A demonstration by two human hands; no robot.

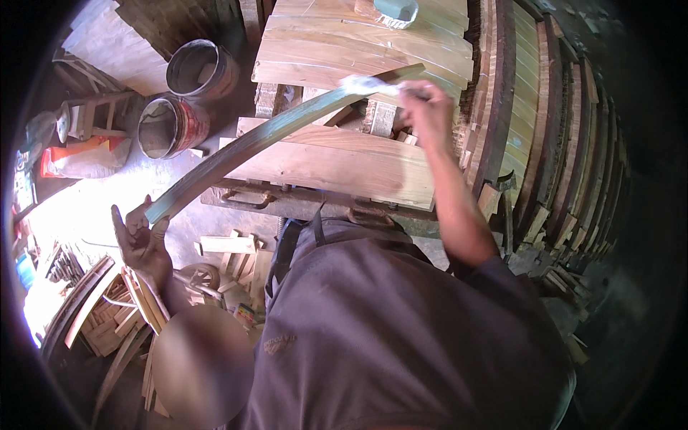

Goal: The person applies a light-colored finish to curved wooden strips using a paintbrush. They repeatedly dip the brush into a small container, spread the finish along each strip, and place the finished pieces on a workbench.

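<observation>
A long curved wooden strip (265, 133) slants from lower left to upper right in front of me, above the boards. Its lower left end rests in my left hand (145, 240), thumb on one side and fingers on the other, some of them stretched out. At the far end, my right hand (428, 111) is closed on a whitish brush-like tool (369, 85), which lies against the strip. Motion smears the tool, so its exact kind is not clear. Beyond it, a small pale green tub (395, 11) with a white-crusted rim stands on the wide boards (308, 54).
A loose board (337, 161) lies at the bench's near side, above a metal handle (244, 197). Two buckets (172, 129) stand on the floor at the left. Stacked slatted panels (527, 107) fill the right. Wood offcuts (107, 322) are heaped at lower left.
</observation>
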